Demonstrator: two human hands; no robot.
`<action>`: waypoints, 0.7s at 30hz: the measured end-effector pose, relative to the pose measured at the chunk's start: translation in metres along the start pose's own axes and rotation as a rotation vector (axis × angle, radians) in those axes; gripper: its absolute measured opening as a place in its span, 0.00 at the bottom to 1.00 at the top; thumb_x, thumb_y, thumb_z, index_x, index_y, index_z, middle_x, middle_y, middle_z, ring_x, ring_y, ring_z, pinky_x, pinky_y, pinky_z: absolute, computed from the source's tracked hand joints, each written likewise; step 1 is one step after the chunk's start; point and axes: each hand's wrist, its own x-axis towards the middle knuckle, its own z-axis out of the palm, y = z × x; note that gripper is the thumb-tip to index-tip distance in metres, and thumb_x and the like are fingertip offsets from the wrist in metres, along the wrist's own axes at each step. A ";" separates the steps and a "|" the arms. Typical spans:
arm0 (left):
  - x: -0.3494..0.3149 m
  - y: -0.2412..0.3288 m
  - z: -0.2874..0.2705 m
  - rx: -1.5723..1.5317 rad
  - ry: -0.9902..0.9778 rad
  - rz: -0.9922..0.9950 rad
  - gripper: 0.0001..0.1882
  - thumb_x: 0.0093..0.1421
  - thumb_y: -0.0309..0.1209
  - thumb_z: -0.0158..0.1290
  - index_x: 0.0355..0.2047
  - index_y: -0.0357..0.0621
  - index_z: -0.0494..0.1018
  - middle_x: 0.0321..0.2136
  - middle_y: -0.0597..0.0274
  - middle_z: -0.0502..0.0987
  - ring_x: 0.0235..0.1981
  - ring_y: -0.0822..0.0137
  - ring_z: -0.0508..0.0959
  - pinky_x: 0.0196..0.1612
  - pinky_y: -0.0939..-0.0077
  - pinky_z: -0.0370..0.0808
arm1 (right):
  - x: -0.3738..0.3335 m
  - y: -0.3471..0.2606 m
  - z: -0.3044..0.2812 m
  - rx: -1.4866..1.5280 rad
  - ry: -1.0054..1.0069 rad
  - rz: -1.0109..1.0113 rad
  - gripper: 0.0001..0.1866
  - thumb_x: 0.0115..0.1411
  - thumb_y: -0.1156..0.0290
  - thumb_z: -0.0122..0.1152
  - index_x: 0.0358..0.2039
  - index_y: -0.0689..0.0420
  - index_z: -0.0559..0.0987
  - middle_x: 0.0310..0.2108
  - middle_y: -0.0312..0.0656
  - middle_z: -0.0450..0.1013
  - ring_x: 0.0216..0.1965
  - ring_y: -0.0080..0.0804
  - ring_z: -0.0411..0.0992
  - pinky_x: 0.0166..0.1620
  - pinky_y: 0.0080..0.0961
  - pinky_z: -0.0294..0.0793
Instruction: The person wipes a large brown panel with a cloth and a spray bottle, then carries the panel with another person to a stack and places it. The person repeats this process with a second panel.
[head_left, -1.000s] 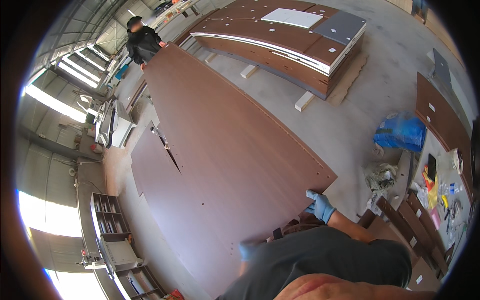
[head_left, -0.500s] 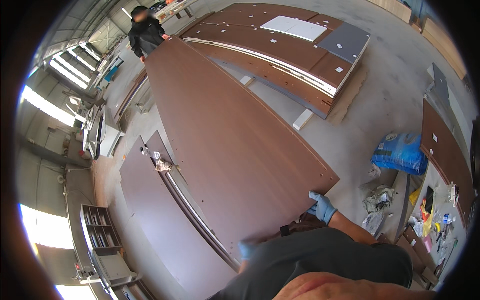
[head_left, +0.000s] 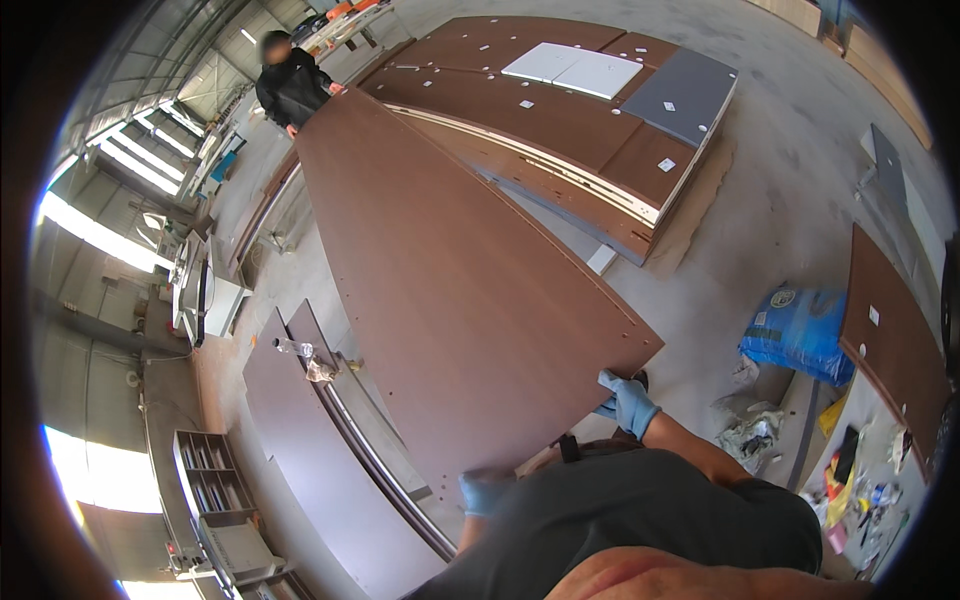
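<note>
A long brown panel (head_left: 470,290) with small drilled holes along its edges stretches away from me, raised above the floor. Light blue gloves cover both my hands. At the near end's right corner, my right hand (head_left: 630,403) is closed on the panel's edge, thumb showing on top. My left hand (head_left: 487,492), slightly blurred, is closed around the near left corner; its fingertips are hidden. A co-worker in black (head_left: 293,88) grips the far end with two hands.
Left of the panel lie lower brown panels (head_left: 330,480) with a metal strip (head_left: 352,435) and a clear bottle (head_left: 292,346). A stack of brown panels (head_left: 560,110) stands at the back right. A blue bag (head_left: 795,335) and clutter (head_left: 860,490) lie to my right.
The brown panel's near end has moved a little left in view, both hands still on it. More of the gap beside the lower panels shows. My view has shifted slightly.
</note>
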 end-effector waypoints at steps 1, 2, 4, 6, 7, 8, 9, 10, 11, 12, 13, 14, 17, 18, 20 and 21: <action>0.010 0.005 0.025 0.786 0.050 0.259 0.19 0.62 0.47 0.48 0.43 0.50 0.77 0.39 0.60 0.78 0.42 0.56 0.76 0.41 0.62 0.74 | 0.005 -0.015 -0.007 -0.007 0.011 0.019 0.25 0.68 0.63 0.57 0.61 0.62 0.67 0.56 0.48 0.70 0.54 0.45 0.74 0.58 0.42 0.80; 0.013 0.013 0.047 1.088 0.097 0.296 0.16 0.61 0.44 0.50 0.42 0.48 0.77 0.39 0.59 0.78 0.42 0.57 0.76 0.41 0.61 0.74 | 0.010 -0.031 -0.015 0.001 -0.001 0.025 0.25 0.69 0.63 0.55 0.61 0.64 0.66 0.56 0.49 0.70 0.55 0.45 0.74 0.59 0.41 0.79; 0.017 0.027 0.091 1.186 0.217 0.156 0.13 0.63 0.36 0.52 0.44 0.43 0.74 0.43 0.54 0.77 0.44 0.57 0.77 0.43 0.58 0.77 | 0.019 -0.062 -0.032 0.031 -0.014 0.025 0.26 0.68 0.63 0.56 0.61 0.63 0.67 0.56 0.49 0.70 0.54 0.46 0.74 0.59 0.42 0.79; 0.037 0.027 0.134 0.978 0.232 0.015 0.13 0.64 0.32 0.53 0.47 0.39 0.71 0.46 0.51 0.76 0.46 0.58 0.77 0.46 0.57 0.78 | 0.033 -0.098 -0.051 0.028 -0.006 0.008 0.26 0.67 0.62 0.58 0.61 0.62 0.67 0.56 0.48 0.70 0.54 0.46 0.75 0.57 0.44 0.80; 0.054 0.024 0.152 0.987 0.195 0.030 0.14 0.64 0.33 0.54 0.47 0.40 0.71 0.46 0.53 0.77 0.46 0.59 0.77 0.46 0.58 0.77 | 0.040 -0.113 -0.060 0.019 0.009 0.000 0.26 0.67 0.62 0.59 0.61 0.61 0.68 0.56 0.48 0.71 0.53 0.46 0.75 0.57 0.45 0.79; 0.062 0.019 0.168 1.061 0.158 0.038 0.14 0.64 0.34 0.54 0.47 0.40 0.71 0.46 0.54 0.77 0.45 0.61 0.77 0.47 0.60 0.77 | 0.048 -0.128 -0.070 0.007 0.026 -0.005 0.26 0.66 0.62 0.59 0.60 0.60 0.68 0.56 0.47 0.71 0.53 0.46 0.75 0.56 0.46 0.79; 0.071 0.011 0.182 1.135 0.122 0.048 0.15 0.64 0.34 0.54 0.47 0.40 0.71 0.46 0.55 0.77 0.45 0.63 0.77 0.48 0.62 0.76 | 0.056 -0.144 -0.081 0.004 0.036 -0.015 0.26 0.65 0.62 0.60 0.60 0.59 0.69 0.55 0.47 0.71 0.53 0.46 0.75 0.55 0.47 0.79; 0.080 0.002 0.195 1.273 0.084 0.051 0.15 0.64 0.35 0.54 0.48 0.41 0.71 0.46 0.56 0.77 0.44 0.65 0.77 0.49 0.64 0.75 | 0.064 -0.161 -0.091 -0.001 0.049 -0.023 0.26 0.65 0.62 0.60 0.60 0.58 0.69 0.55 0.47 0.71 0.53 0.46 0.75 0.55 0.47 0.79; 0.095 -0.008 0.207 1.312 0.017 0.126 0.18 0.63 0.41 0.52 0.48 0.46 0.76 0.46 0.58 0.80 0.44 0.61 0.79 0.50 0.60 0.73 | 0.074 -0.176 -0.100 -0.006 0.084 -0.029 0.26 0.64 0.62 0.61 0.60 0.58 0.70 0.55 0.46 0.72 0.52 0.46 0.75 0.54 0.48 0.79; 0.110 -0.019 0.218 1.200 -0.087 0.292 0.22 0.62 0.47 0.50 0.48 0.51 0.81 0.45 0.61 0.83 0.44 0.57 0.81 0.51 0.56 0.70 | 0.080 -0.192 -0.111 -0.014 0.064 -0.040 0.26 0.64 0.61 0.61 0.60 0.56 0.71 0.55 0.45 0.72 0.52 0.45 0.75 0.53 0.48 0.78; 0.122 -0.029 0.227 1.055 -0.080 0.217 0.22 0.61 0.48 0.52 0.48 0.49 0.82 0.44 0.59 0.82 0.45 0.56 0.81 0.53 0.55 0.70 | 0.090 -0.206 -0.118 -0.019 0.088 -0.039 0.26 0.63 0.61 0.61 0.60 0.56 0.71 0.54 0.44 0.72 0.51 0.45 0.76 0.53 0.47 0.78; 0.137 -0.041 0.235 0.912 -0.075 0.143 0.23 0.61 0.49 0.53 0.47 0.48 0.82 0.44 0.58 0.82 0.45 0.55 0.81 0.54 0.55 0.69 | 0.099 -0.222 -0.126 -0.021 0.097 -0.049 0.26 0.63 0.61 0.62 0.60 0.55 0.71 0.54 0.44 0.73 0.51 0.45 0.76 0.53 0.47 0.78; 0.173 -0.089 0.248 0.829 0.191 0.024 0.23 0.61 0.46 0.56 0.47 0.40 0.80 0.42 0.55 0.82 0.45 0.54 0.80 0.54 0.55 0.70 | 0.125 -0.258 -0.147 -0.043 0.109 -0.043 0.26 0.61 0.60 0.63 0.59 0.53 0.72 0.53 0.41 0.74 0.51 0.42 0.76 0.54 0.45 0.77; 0.188 -0.104 0.246 0.994 0.202 0.054 0.23 0.60 0.44 0.57 0.47 0.37 0.79 0.42 0.54 0.82 0.45 0.54 0.80 0.53 0.56 0.71 | 0.135 -0.269 -0.153 -0.053 0.108 -0.036 0.26 0.61 0.60 0.63 0.58 0.52 0.72 0.53 0.41 0.74 0.51 0.42 0.76 0.54 0.45 0.77; 0.219 -0.126 0.241 1.453 0.102 0.179 0.23 0.59 0.40 0.60 0.47 0.33 0.77 0.41 0.53 0.81 0.44 0.54 0.79 0.51 0.56 0.72 | 0.155 -0.293 -0.161 -0.056 0.125 -0.041 0.26 0.60 0.60 0.64 0.58 0.52 0.73 0.53 0.40 0.74 0.52 0.41 0.75 0.55 0.45 0.76; 0.229 -0.137 0.244 1.444 0.088 0.238 0.22 0.59 0.39 0.61 0.46 0.32 0.76 0.41 0.53 0.81 0.43 0.55 0.79 0.50 0.56 0.73 | 0.167 -0.306 -0.163 -0.068 0.108 -0.041 0.25 0.61 0.60 0.64 0.58 0.52 0.73 0.53 0.40 0.74 0.52 0.40 0.75 0.56 0.45 0.76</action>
